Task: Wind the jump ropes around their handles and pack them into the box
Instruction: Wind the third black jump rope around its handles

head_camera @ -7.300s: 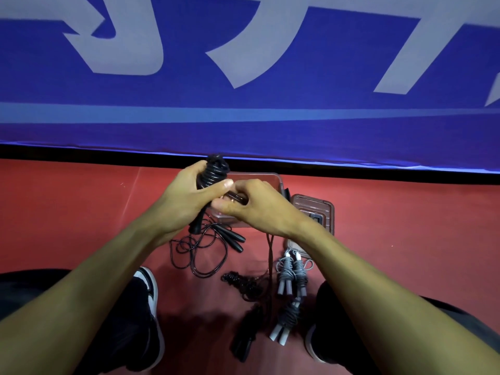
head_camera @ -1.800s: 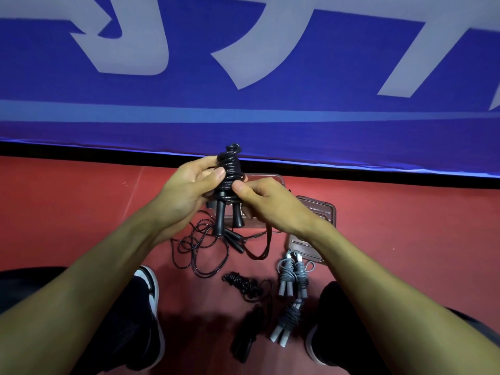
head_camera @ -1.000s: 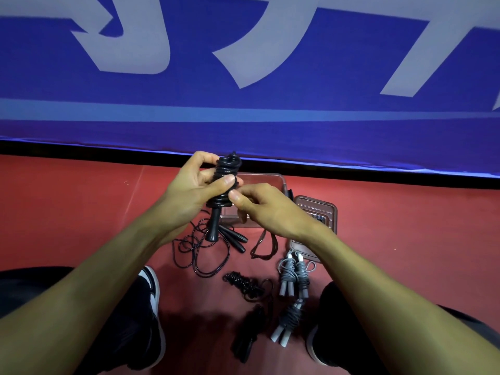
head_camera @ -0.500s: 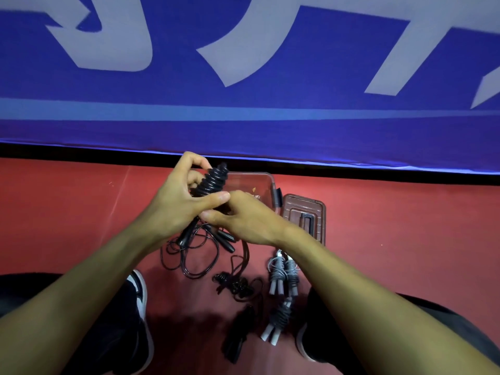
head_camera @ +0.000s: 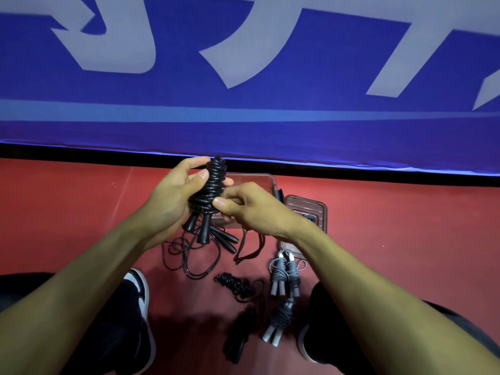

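My left hand [head_camera: 173, 196] grips a black jump rope [head_camera: 213, 182] whose cord is coiled tightly round its two handles, held upright above the floor. My right hand [head_camera: 249, 209] pinches the cord at the bottom of the coil, and a loose loop of cord [head_camera: 250, 250] hangs below it. The clear brown box [head_camera: 254, 182] lies on the floor behind my hands, mostly hidden. Its lid [head_camera: 308, 212] lies to the right of it.
On the red floor lie an unwound black rope [head_camera: 189, 255], a wound black rope [head_camera: 235, 284], two wound grey ropes [head_camera: 285, 272] [head_camera: 280, 320] and another dark bundle [head_camera: 239, 339]. My shoes [head_camera: 140, 290] flank them. A blue banner [head_camera: 243, 90] stands behind.
The coil has grown along the handles over the past seconds. Since half a second ago my left hand has tipped the bundle upright and my right hand has moved to the coil's lower end.
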Tool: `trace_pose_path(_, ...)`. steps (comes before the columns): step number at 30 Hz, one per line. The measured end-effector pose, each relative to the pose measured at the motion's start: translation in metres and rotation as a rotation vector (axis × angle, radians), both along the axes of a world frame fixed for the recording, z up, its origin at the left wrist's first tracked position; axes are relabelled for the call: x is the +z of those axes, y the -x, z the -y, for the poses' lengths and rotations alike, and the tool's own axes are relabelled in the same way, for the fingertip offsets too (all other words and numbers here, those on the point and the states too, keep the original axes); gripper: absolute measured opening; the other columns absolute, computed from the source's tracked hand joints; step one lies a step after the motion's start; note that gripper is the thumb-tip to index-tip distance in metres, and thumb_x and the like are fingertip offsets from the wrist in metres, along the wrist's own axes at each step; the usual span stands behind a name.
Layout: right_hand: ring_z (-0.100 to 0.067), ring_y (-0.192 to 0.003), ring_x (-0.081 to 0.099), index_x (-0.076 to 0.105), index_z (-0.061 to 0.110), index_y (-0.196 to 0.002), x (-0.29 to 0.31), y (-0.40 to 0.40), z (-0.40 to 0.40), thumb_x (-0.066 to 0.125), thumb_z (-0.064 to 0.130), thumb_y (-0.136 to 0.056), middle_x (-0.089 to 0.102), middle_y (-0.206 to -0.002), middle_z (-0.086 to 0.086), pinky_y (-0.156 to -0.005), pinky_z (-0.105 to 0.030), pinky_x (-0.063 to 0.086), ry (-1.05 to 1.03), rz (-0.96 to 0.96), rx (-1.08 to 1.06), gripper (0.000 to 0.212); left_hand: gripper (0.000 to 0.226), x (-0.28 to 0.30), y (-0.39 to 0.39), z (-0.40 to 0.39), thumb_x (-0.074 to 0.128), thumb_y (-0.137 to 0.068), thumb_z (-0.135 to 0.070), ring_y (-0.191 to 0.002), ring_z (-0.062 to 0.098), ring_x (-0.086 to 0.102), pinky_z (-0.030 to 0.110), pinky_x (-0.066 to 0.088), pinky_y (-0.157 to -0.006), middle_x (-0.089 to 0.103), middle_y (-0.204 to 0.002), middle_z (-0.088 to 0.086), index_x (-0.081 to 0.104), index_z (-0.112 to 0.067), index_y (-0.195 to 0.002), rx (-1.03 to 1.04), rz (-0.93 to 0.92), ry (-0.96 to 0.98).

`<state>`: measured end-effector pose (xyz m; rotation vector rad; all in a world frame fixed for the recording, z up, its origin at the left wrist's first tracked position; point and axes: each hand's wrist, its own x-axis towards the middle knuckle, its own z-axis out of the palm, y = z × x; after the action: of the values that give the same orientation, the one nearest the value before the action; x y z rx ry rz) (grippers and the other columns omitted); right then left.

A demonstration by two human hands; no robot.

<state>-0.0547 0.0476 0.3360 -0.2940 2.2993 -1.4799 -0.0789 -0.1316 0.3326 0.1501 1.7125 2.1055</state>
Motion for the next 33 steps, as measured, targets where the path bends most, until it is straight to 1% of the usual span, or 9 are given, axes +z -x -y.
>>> trace_pose_path(6, 0.000, -0.045, 0.040, 0.067, -0.005, -0.088, -0.004, 0.002, -0.005, 0.060, 0.040, -0.100, 0.048, -0.053, 0.012, -0.051, -0.013, 0.036, -0.078, -0.039, -0.062, 0.047, 0.040, 0.005, 0.006, 0.006, 0.075, -0.084, -0.019, -0.103, 0.015, 0.069, 0.020, 0.055, -0.087, 0.071, -0.109, 0.004, 0.063, -0.011, -0.122, 0.037, -0.232, 0.182)
trace_pose_path(10, -0.015, -0.084, 0.074, 0.074, 0.011, -0.103, -0.006, 0.001, 0.001, 0.073, 0.043, -0.091, 0.077, -0.088, -0.002, -0.087, -0.038, 0.059, -0.045, 0.036, 0.014, 0.034, 0.038, 0.002, 0.003, 0.001, 0.083, -0.081, -0.013, -0.082, 0.006, 0.062, 0.021, 0.054, -0.074, 0.062, -0.090, -0.004, 0.054, -0.013, -0.105, 0.111, -0.266, 0.282)
trace_pose_path(13, -0.008, -0.077, 0.068, 0.074, 0.021, -0.092, -0.006, -0.002, 0.006, 0.073, 0.044, -0.090, 0.075, -0.083, -0.001, -0.082, -0.037, 0.057, -0.113, -0.098, 0.006, 0.024, 0.042, -0.002, 0.000, -0.002, 0.082, -0.080, -0.023, -0.074, 0.004, 0.057, 0.021, 0.052, -0.067, 0.057, -0.083, -0.009, 0.046, -0.018, -0.102, 0.136, -0.248, 0.276)
trace_pose_path(17, 0.001, -0.079, 0.066, 0.066, 0.036, -0.085, -0.004, -0.001, 0.003, 0.066, 0.034, -0.098, 0.071, -0.081, 0.014, -0.086, -0.033, 0.055, -0.098, -0.122, 0.058, 0.013, 0.044, -0.001, -0.001, -0.004, 0.067, -0.089, -0.044, -0.106, 0.027, 0.070, 0.040, 0.057, -0.085, 0.070, -0.117, 0.013, 0.048, -0.017, -0.118, 0.018, -0.083, 0.119)
trace_pose_path(20, -0.003, -0.099, 0.070, 0.069, 0.032, -0.100, -0.006, -0.001, 0.001, 0.063, 0.027, -0.100, 0.073, -0.097, 0.016, -0.102, -0.041, 0.053, 0.004, -0.049, 0.074, 0.008, 0.045, 0.007, 0.002, 0.001, 0.048, -0.103, -0.035, -0.116, 0.035, 0.067, 0.036, 0.058, -0.087, 0.068, -0.125, 0.019, 0.052, -0.004, -0.134, -0.070, 0.013, -0.026)
trace_pose_path(24, -0.007, -0.094, 0.072, 0.076, 0.023, -0.099, -0.013, 0.003, -0.002, 0.068, 0.045, -0.094, 0.078, -0.095, 0.004, -0.097, -0.042, 0.056, -0.041, -0.034, -0.015, 0.025, 0.043, 0.007, 0.004, 0.006, 0.052, -0.101, -0.027, -0.116, 0.032, 0.067, 0.034, 0.058, -0.091, 0.069, -0.125, 0.017, 0.052, -0.001, -0.135, -0.124, -0.062, 0.025)
trace_pose_path(28, -0.006, -0.060, 0.060, 0.074, 0.015, -0.088, -0.011, 0.003, -0.005, 0.069, 0.057, -0.088, 0.071, -0.072, -0.002, -0.063, -0.025, 0.047, -0.193, -0.096, -0.065, 0.042, 0.034, 0.006, 0.004, 0.004, 0.068, -0.088, -0.023, -0.100, 0.023, 0.072, 0.026, 0.057, -0.081, 0.074, -0.105, 0.007, 0.061, -0.006, -0.116, -0.032, -0.183, 0.108)
trace_pose_path(31, 0.006, -0.060, 0.058, 0.073, 0.019, -0.094, -0.007, 0.002, -0.002, 0.070, 0.057, -0.087, 0.060, -0.059, 0.019, -0.066, -0.018, 0.042, -0.155, -0.068, -0.034, 0.039, 0.032, 0.005, 0.004, 0.003, 0.078, -0.077, -0.025, -0.087, 0.012, 0.068, 0.020, 0.054, -0.075, 0.069, -0.090, -0.004, 0.056, -0.014, -0.098, 0.028, -0.257, 0.172)
trace_pose_path(33, -0.003, -0.068, 0.064, 0.073, 0.016, -0.098, -0.008, 0.001, 0.001, 0.070, 0.058, -0.087, 0.065, -0.066, 0.008, -0.069, -0.031, 0.051, -0.160, -0.115, -0.007, 0.044, 0.038, 0.004, 0.002, 0.001, 0.082, -0.073, -0.031, -0.078, 0.007, 0.064, 0.018, 0.053, -0.070, 0.065, -0.082, -0.009, 0.053, -0.019, -0.094, 0.031, -0.282, 0.219)
